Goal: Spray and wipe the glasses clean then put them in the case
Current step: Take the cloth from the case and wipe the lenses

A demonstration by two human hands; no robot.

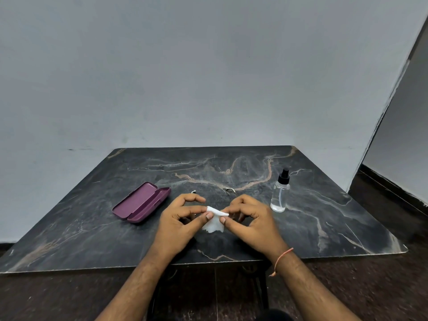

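At the lower centre of the frame the 2 hands meet over the dark marble-patterned table top (92, 239). The left hand (178, 223) has its fingers curled, thumb and forefinger pinching the left end of a small white wiping cloth (214, 220); the right hand (251, 222) is curled the same way and pinches the cloth's right end, so the cloth is stretched between them with its loose part hanging below. A thin orange thread bracelet (283, 258) circles the right wrist. Of the thin-framed glasses (230, 189) only the 2 temple tips show, poking out just above the knuckles; the lenses are hidden behind the hands and cloth, and which hand bears the frame cannot be told. Left of the hands, near them, lies the open maroon hard-shell glasses case (141, 202), lid back. Right of the hands stands the clear spray bottle with a black nozzle (280, 193), upright.
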